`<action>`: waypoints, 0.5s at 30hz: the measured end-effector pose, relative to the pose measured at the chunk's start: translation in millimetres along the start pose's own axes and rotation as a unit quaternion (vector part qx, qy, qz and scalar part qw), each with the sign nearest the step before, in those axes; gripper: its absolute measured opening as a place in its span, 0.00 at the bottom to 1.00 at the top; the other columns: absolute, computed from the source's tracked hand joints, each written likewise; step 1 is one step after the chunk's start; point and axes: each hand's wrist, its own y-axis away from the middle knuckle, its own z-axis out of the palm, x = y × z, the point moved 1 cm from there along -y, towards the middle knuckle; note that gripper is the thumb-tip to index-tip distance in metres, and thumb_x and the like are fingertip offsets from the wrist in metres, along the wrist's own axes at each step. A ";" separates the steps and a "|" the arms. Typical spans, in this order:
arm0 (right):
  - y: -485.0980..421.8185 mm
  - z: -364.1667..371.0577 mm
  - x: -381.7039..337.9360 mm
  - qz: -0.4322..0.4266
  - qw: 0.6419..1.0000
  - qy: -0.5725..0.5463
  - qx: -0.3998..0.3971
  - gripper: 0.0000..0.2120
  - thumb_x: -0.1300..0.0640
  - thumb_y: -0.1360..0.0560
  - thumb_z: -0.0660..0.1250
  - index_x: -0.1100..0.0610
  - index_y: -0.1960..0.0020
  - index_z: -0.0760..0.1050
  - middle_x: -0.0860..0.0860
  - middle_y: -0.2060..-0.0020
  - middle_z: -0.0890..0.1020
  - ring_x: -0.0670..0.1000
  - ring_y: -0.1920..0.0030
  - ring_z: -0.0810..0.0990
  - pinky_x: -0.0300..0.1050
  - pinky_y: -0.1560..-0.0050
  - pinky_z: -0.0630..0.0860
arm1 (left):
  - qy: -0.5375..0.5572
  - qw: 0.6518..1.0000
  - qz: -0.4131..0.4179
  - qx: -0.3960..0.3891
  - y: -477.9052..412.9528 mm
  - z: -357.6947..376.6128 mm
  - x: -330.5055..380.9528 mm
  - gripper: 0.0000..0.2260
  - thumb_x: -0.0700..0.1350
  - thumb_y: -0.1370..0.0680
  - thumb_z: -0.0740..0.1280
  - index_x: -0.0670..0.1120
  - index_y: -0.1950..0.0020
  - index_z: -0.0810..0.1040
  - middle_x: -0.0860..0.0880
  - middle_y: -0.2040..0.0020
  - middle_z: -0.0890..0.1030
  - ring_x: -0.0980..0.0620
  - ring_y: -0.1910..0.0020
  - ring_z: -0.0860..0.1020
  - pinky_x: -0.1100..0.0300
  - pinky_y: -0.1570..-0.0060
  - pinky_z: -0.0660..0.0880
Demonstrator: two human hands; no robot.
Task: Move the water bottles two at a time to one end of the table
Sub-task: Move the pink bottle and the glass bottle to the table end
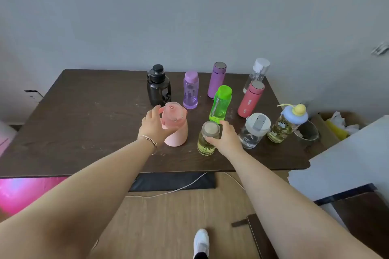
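Ten bottles stand on the dark table (pixel 84 111), all crowded onto its right half, while the left half is bare, so by the look of it no pair has yet been carried to that far end, if that is the end meant; the frame does not say which. The left hand (pixel 152 127) is wrapped around the side of the pink bottle (pixel 175 125), fingers curled behind it and thumb toward the lid, and the right hand (pixel 224 139) closes on the small yellow bottle (pixel 207 139) just under its cork-coloured cap. Both bottles seem to rest on the table, though the pink one leans a little, so a lift may be just starting. Behind them wait the black bottle (pixel 158 86), the clear purple bottle (pixel 190 90), the lilac flask (pixel 216 80), the green bottle (pixel 221 104), the red flask (pixel 250 99) and a clear bottle with a white cap (pixel 255 73); to the right stand a squat clear bottle with a grey lid (pixel 253 130) and a duck-topped bottle (pixel 287 124). I judge this the first pair, with four pairs left.
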 end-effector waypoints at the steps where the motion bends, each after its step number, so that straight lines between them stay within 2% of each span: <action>1: -3.5 2.1 1.7 -0.002 1.000 -0.007 -0.002 0.38 0.47 0.31 0.77 0.53 0.28 0.63 0.57 0.36 0.71 0.59 0.36 0.74 0.51 0.38 0.70 | 0.009 1.000 -0.003 -0.001 -6.4 2.1 1.2 0.47 0.60 0.33 0.75 0.50 0.22 0.54 0.48 0.24 0.63 0.43 0.28 0.65 0.43 0.36 0.71; 4: -13.4 11.0 12.3 -0.008 1.000 -0.017 -0.021 0.39 0.50 0.32 0.78 0.54 0.27 0.63 0.55 0.35 0.72 0.56 0.35 0.73 0.48 0.38 0.69 | 0.058 0.998 -0.037 -0.011 -22.2 11.9 1.2 0.50 0.65 0.37 0.76 0.48 0.23 0.56 0.49 0.25 0.65 0.44 0.30 0.68 0.44 0.36 0.72; 6: -19.8 19.8 22.0 -0.009 0.999 -0.037 -0.023 0.38 0.50 0.33 0.79 0.52 0.28 0.64 0.53 0.36 0.73 0.54 0.36 0.74 0.46 0.39 0.70 | 0.094 0.994 -0.050 -0.008 -27.7 21.1 -0.5 0.47 0.65 0.38 0.77 0.48 0.26 0.60 0.50 0.29 0.69 0.47 0.33 0.71 0.48 0.38 0.73; 9: -24.6 28.1 34.0 0.002 0.996 -0.091 -0.020 0.36 0.49 0.35 0.80 0.51 0.32 0.68 0.49 0.38 0.77 0.51 0.38 0.76 0.43 0.42 0.69 | 0.128 0.990 -0.057 -0.009 -32.2 29.0 -2.2 0.43 0.62 0.37 0.79 0.50 0.29 0.63 0.53 0.36 0.73 0.51 0.40 0.74 0.56 0.43 0.72; 13: -23.6 33.6 41.5 0.002 0.991 -0.132 -0.003 0.35 0.49 0.35 0.81 0.51 0.32 0.70 0.45 0.39 0.78 0.46 0.40 0.75 0.38 0.42 0.68 | 0.123 0.991 -0.045 -0.019 -39.8 35.1 -9.2 0.42 0.54 0.36 0.80 0.52 0.28 0.62 0.53 0.34 0.73 0.51 0.38 0.73 0.56 0.42 0.72; 15: -23.8 34.5 43.1 0.000 0.991 -0.134 0.006 0.35 0.49 0.35 0.81 0.50 0.32 0.70 0.44 0.40 0.78 0.44 0.41 0.75 0.37 0.42 0.67 | 0.130 0.991 -0.041 -0.012 -40.6 36.9 -10.5 0.42 0.52 0.35 0.80 0.52 0.27 0.62 0.55 0.35 0.73 0.53 0.41 0.73 0.59 0.44 0.70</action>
